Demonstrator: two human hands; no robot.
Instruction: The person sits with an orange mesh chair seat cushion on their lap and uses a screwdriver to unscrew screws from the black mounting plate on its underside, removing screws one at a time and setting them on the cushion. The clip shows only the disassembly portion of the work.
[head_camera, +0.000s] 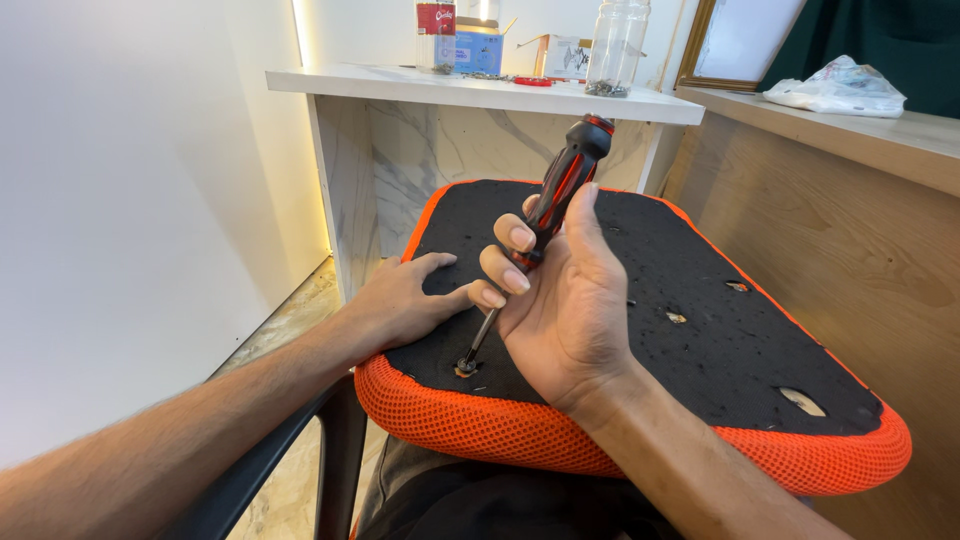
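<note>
An upturned chair seat (690, 260), black underneath with orange mesh edging, lies across my lap. My right hand (560, 300) grips a screwdriver (565, 185) with a black and red handle, held tilted. Its tip sits in a screw hole (466, 366) near the seat's front left corner. My left hand (410, 295) rests flat on the black underside beside the shaft, its fingers spread, holding nothing.
More screw holes (802, 400) dot the seat's right side. A white marble-patterned desk (480, 90) stands behind with a clear jar (615, 45), a bottle (435, 35) and small boxes. A wooden counter (860, 200) with a plastic bag (835, 88) is at right, a white wall at left.
</note>
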